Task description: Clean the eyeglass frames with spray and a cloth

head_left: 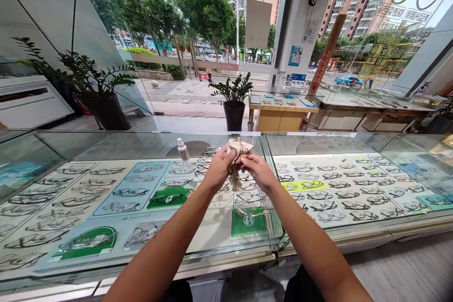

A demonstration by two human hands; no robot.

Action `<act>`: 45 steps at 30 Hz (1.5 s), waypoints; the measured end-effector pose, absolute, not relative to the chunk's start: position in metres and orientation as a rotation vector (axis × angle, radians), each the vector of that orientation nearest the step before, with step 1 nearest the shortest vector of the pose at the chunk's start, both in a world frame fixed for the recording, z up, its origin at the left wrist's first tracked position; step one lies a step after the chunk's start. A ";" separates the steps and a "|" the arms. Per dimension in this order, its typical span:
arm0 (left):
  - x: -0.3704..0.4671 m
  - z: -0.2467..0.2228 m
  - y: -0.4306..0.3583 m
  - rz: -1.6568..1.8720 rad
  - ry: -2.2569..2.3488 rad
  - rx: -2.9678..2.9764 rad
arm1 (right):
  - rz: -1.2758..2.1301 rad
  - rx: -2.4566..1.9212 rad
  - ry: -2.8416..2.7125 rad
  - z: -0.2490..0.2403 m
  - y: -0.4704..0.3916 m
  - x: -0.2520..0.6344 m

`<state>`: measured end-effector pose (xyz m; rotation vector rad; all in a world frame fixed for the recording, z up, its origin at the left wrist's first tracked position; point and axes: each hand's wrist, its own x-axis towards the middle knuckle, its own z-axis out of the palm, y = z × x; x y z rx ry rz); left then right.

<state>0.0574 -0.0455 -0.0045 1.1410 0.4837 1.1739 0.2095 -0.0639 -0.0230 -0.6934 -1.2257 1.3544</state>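
- Head view: both hands met above a glass counter [208, 257], with a cream cloth [240, 145] bunched between them.
- Left hand [220, 166]: fingers curled closely round the cloth's near left side, thumb laid on top, with little gap left in the grip.
- Right hand [257, 168]: thumb and forefinger drawn together in a pinch at the cloth's right side, the other fingers loosely bent. Whether the pinch took in cloth alone could not be told.
- Key relation: the cloth lay directly ahead of both palms, touching each. Its upper fold pointed away and to the right, past the fingertips; a loose tail hung down between the wrists, so that the long axis ran roughly away from the body. Neither hand was clearly nearer, although the left covered more of the cloth.
- Wire-like lines showed at the upper fold, perhaps part of a frame; the fingers and folds hid the rest.
- Bottle [183, 149]: white, upright, beyond the left forearm and to its left, apart from both hands; the left hand was the nearer.
- Below the glass: rows of spectacles [130, 192] and a green card [248, 223], the latter between the forearms.
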 end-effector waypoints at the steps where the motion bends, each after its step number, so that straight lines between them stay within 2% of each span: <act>1: 0.058 -0.004 -0.046 1.170 0.480 1.127 | 1.360 -0.693 -1.213 -0.022 -0.064 0.209; 18: 0.057 -0.006 -0.041 1.249 0.628 1.136 | 1.240 -0.739 -1.472 -0.026 -0.069 0.201; 27: 0.045 0.007 -0.044 1.129 0.485 1.160 | 1.151 -0.725 -1.405 -0.022 -0.068 0.211; 32: 0.053 0.001 -0.043 1.261 0.561 1.169 | 1.185 -0.719 -1.477 -0.020 -0.073 0.206; 41: 0.041 0.007 -0.042 1.075 0.437 1.237 | 1.211 -0.718 -1.361 -0.022 -0.071 0.211; 45: 0.046 0.000 -0.039 1.175 0.523 1.246 | 1.202 -0.729 -1.436 -0.021 -0.074 0.207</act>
